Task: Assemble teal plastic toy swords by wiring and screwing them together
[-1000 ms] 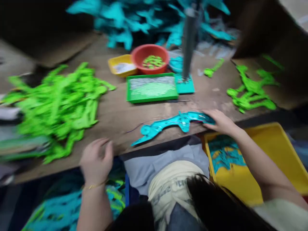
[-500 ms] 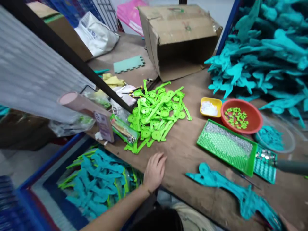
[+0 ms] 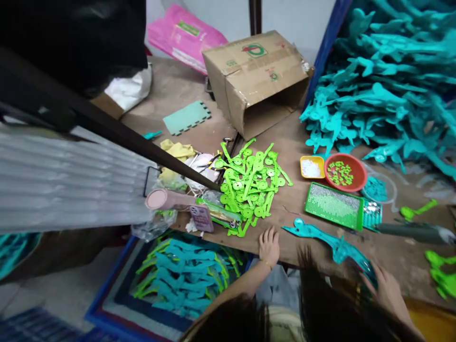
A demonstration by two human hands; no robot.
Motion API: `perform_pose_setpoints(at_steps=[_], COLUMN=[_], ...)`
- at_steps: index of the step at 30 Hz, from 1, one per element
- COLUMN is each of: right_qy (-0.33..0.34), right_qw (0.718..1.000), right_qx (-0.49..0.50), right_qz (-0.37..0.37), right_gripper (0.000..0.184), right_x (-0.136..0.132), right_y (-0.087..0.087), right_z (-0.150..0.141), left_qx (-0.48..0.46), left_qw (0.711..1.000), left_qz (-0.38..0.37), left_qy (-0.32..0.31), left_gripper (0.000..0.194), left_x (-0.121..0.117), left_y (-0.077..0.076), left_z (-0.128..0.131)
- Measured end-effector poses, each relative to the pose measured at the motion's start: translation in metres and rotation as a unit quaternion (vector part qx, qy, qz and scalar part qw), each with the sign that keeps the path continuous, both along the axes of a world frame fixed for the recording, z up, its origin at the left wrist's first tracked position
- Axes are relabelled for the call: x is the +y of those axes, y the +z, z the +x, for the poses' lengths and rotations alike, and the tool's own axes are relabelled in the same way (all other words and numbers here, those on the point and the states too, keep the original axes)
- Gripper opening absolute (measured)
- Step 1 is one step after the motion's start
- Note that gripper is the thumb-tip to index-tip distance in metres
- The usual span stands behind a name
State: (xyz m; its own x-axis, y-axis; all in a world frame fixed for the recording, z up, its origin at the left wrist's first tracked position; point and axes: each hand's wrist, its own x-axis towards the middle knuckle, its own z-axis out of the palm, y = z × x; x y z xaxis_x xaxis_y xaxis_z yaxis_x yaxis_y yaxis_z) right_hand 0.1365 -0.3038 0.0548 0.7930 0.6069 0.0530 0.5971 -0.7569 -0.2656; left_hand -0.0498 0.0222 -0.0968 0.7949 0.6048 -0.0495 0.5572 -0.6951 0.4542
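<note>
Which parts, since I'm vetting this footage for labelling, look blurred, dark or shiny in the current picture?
In the head view, the hair at the bottom is soft and dark; in that head view, the inside of the cardboard box is shadowed; and in the same head view, the teal part at the right hand shows glossy highlights.

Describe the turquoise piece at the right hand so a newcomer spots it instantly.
On the brown tabletop, find the green tray. Just nearer the person lies a long, curved turquoise piece, one end at the right hand. Unlike the turquoise heap beyond the tray, it lies singly.
</note>
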Motion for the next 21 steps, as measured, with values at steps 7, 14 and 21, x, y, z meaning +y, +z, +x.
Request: perform_pose_setpoints(at_steps=[7, 14, 21], right_qy=[-0.081, -0.256, -0.326], right_qw=[0.993, 0.962, 0.935], right_qx=[0.048, 0.071, 0.13], right_qz=[-0.077, -0.069, -0.054], right_gripper=[0.057, 0.06, 0.057], right_x=[0.03, -0.02, -0.017], right_y=[-0.011, 0.018, 0.011], right_z=[-0.041, -0.103, -0.162], left_qx=[-0.009, -0.042, -0.059], left_qw=[1.0, 0.999, 0.995], left_qz=[0.016, 0.001, -0.067], left_qy=[-0.024, -0.027, -0.043], left_gripper=[0.041, 0.039, 0.035], left_x=[0.003, -0.01, -0.01], left_y=[0.004, 0.018, 0.034], left_z=[0.006, 0.018, 0.012])
